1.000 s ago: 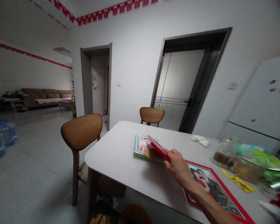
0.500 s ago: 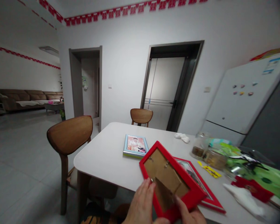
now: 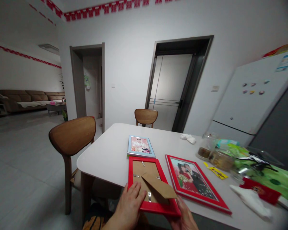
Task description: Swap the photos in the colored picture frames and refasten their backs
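Note:
Both my hands are on a red picture frame (image 3: 152, 204), which lies face down at the table's near edge with its brown cardboard backing up. Its cardboard easel flap (image 3: 159, 186) stands folded out. My left hand (image 3: 130, 202) presses its fingers on the backing at the left side. My right hand (image 3: 183, 217) grips the lower right corner. Just beyond sits a small blue-framed photo (image 3: 141, 146). To the right, a larger red-framed photo (image 3: 194, 182) lies face up, close to my right hand.
The white table (image 3: 105, 159) also holds glass jars (image 3: 206, 146), a yellow tag (image 3: 216, 172), a white cloth (image 3: 187, 138), green packaging (image 3: 261, 169), a red packet (image 3: 260, 190) and white tissue (image 3: 251, 201). Wooden chairs (image 3: 72, 134) stand at the table; a white fridge (image 3: 252, 95) is on the right.
The red frame has dropped from tilted in my hands to nearly flat on the table. The red-framed photo beyond it now shows fully. My view has barely shifted.

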